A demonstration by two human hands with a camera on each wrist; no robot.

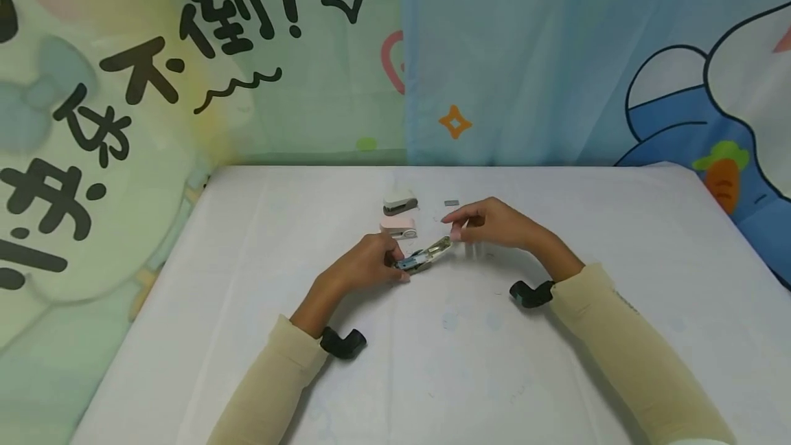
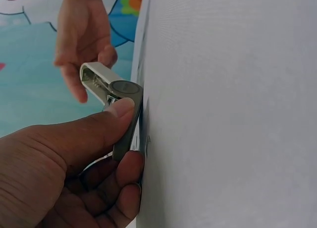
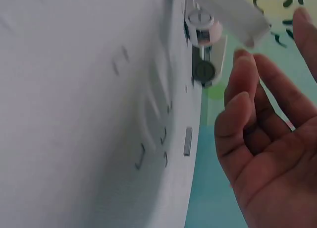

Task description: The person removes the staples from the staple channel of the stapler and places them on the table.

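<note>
My left hand [image 1: 371, 259] grips a stapler [image 1: 426, 256] by one end, low over the white table. In the left wrist view, the thumb presses near the round hinge of the stapler [image 2: 126, 87], and its pale top arm is swung open. My right hand [image 1: 500, 225] is by the stapler's far end, fingers bent loosely. In the right wrist view, the fingertips [image 3: 242, 64] are close to the pale stapler arm [image 3: 233, 15]; whether they touch it I cannot tell. Nothing shows within the right hand.
Behind the hands stand a pink stapler [image 1: 398, 226] and a white and grey stapler [image 1: 400, 203]. A small grey staple strip [image 1: 452, 202] lies to their right. Several loose bent staples [image 3: 140, 156] are scattered on the tabletop [image 1: 463, 362]. A printed curtain hangs behind the table.
</note>
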